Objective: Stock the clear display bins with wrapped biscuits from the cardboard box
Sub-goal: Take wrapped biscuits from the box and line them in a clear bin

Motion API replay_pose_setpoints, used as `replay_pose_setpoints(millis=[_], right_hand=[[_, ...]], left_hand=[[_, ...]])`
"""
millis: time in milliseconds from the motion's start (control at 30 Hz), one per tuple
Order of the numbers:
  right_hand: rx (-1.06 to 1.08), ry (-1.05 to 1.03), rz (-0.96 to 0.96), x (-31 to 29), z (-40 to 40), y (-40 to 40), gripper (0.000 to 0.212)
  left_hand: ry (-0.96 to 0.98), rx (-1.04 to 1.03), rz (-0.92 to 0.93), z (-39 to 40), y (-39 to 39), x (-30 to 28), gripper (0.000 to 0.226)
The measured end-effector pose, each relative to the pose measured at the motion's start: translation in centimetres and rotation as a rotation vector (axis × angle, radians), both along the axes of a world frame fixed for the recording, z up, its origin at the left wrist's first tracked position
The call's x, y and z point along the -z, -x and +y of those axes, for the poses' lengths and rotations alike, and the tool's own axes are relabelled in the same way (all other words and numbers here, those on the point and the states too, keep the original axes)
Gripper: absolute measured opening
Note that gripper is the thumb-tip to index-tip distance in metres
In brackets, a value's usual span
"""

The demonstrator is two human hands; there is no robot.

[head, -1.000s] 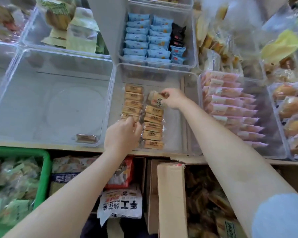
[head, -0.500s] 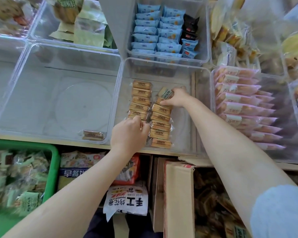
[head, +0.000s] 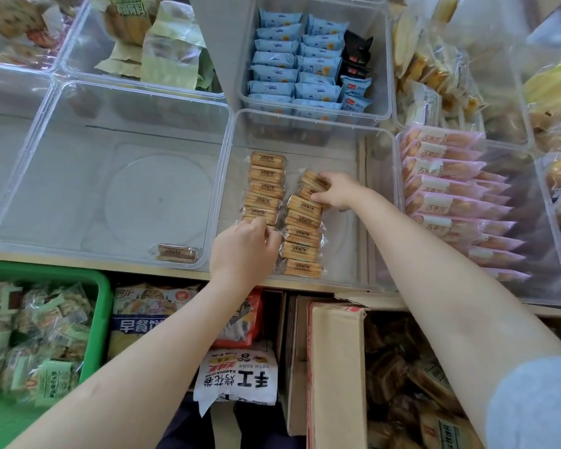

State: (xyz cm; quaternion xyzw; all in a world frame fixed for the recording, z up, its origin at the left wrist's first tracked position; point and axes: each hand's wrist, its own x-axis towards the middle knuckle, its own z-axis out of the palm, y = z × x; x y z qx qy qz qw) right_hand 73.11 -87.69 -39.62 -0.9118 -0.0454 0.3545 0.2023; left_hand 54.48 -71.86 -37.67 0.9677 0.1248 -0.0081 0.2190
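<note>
A clear display bin (head: 344, 147) in the middle holds two rows of tan wrapped biscuits (head: 303, 236). My right hand (head: 339, 191) pinches a biscuit pack (head: 314, 181) at the far end of the right row. At the near end of the left row (head: 266, 186), my left hand (head: 243, 249) curls its fingers round a pack that it mostly hides. The open cardboard box (head: 337, 374) stands below the shelf edge at lower right, with more wrapped biscuits (head: 412, 377) inside.
A large clear bin (head: 62, 140) on the left holds one stray biscuit pack (head: 177, 252). Behind are bins of blue packs (head: 292, 59) and green packs (head: 172, 53); pink packs (head: 450, 196) fill the right bin. A green basket (head: 99, 319) and snack bags (head: 237, 377) sit below.
My right hand has lowered its pack onto the far end of the right row. My left hand has stayed at the near end of the left row. The camera tilted slightly.
</note>
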Motion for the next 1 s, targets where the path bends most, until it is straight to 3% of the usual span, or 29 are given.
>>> replay_pose_setpoints(millis=[100,200,667,867,1000], right_hand=[[0.197,-0.071,0.247,-0.3,-0.1,0.6,0.055],[0.260,-0.168,0.307,-0.4,0.9,0.9,0.055],[-0.090,0.095,-0.028,-0.7,3.5,1.9,0.071],[-0.058,-0.097,-0.001,-4.3,1.0,4.9,0.072],[0.071,-0.291,-0.055,-10.9,-2.0,9.4,0.046]], left_hand=[[-0.005,-0.004,0.007,0.0,0.0,0.0,0.028],[0.000,-0.002,-0.019,0.0,0.1,0.0,0.028],[-0.027,-0.002,-0.005,-0.2,0.0,0.0,0.028],[0.047,0.012,-0.121,0.1,0.4,-0.2,0.033],[0.218,-0.021,-0.034,0.2,0.9,-1.6,0.031]])
